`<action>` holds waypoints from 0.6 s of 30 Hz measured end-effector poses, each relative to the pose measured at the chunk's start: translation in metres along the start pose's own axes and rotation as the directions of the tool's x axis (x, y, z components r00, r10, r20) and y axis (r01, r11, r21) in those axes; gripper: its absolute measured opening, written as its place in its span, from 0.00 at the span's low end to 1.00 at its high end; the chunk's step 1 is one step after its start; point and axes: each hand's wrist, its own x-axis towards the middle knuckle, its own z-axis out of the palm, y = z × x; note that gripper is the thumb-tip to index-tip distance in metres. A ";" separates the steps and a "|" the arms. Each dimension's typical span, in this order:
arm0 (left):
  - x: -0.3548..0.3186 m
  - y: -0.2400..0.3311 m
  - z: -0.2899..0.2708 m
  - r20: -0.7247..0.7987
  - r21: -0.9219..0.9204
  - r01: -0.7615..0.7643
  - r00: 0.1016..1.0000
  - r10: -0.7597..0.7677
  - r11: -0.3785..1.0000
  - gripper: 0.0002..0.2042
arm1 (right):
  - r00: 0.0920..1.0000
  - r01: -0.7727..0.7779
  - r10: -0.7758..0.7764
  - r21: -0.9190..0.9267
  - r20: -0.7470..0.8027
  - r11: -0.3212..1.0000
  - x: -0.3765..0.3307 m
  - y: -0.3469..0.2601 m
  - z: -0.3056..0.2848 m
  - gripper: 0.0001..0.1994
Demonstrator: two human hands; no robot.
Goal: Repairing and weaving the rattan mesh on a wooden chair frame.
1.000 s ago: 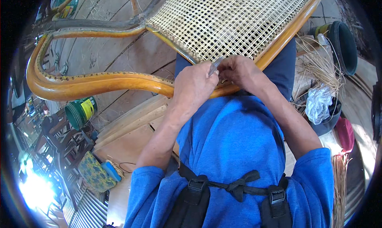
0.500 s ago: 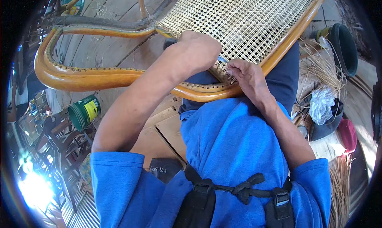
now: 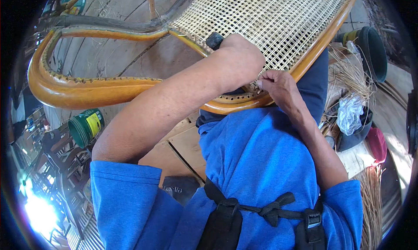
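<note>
Across my lap lies a curved, varnished wooden chair frame [image 3: 82,93], with a row of small holes along its inner edge. Woven cane mesh [image 3: 261,19] fills its far right part. My left hand [image 3: 244,58] is closed round a black-handled tool [image 3: 214,40] above the mesh's near edge; the handle's end sticks out, while the tool's working end is hidden. Close beside it, my right hand [image 3: 278,86] pinches at the near corner, where the mesh meets the drilled rail. Whatever its fingertips hold is too small to make out.
Loose cane strands [image 3: 352,78] and a clear plastic bag [image 3: 350,115] lie to the right, by a dark bucket [image 3: 373,54]. A red cloth item [image 3: 377,145] is below them. A green bucket [image 3: 85,128] stands at left on the plank floor.
My left hand and its tool have moved right, toward my right hand, uncovering more of the black handle end. My right hand stays near the corner, shifted slightly. The view has shifted a little.
</note>
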 end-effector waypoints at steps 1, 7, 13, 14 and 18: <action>0.002 0.001 -0.001 0.002 0.001 -0.004 1.000 0.004 1.000 0.09 | 1.000 -0.013 0.012 0.024 0.017 1.000 0.001 0.000 0.000 0.07; 0.008 0.006 -0.012 0.069 0.027 -0.048 0.997 0.046 0.998 0.11 | 0.997 -0.049 0.039 0.157 0.068 0.986 0.004 0.007 -0.002 0.08; 0.019 0.012 -0.020 0.181 0.017 -0.061 0.982 0.057 0.998 0.14 | 0.956 0.290 -0.253 -0.366 0.147 0.885 0.022 0.009 -0.012 0.12; 0.018 0.012 -0.021 0.193 0.013 -0.058 0.980 0.054 0.998 0.14 | 0.944 0.325 -0.271 -0.372 0.190 0.869 0.027 0.008 -0.014 0.12; 0.008 0.008 -0.024 0.144 0.002 -0.046 0.989 0.045 0.999 0.11 | 0.889 0.434 -0.319 -0.386 0.327 0.814 0.036 -0.002 -0.021 0.12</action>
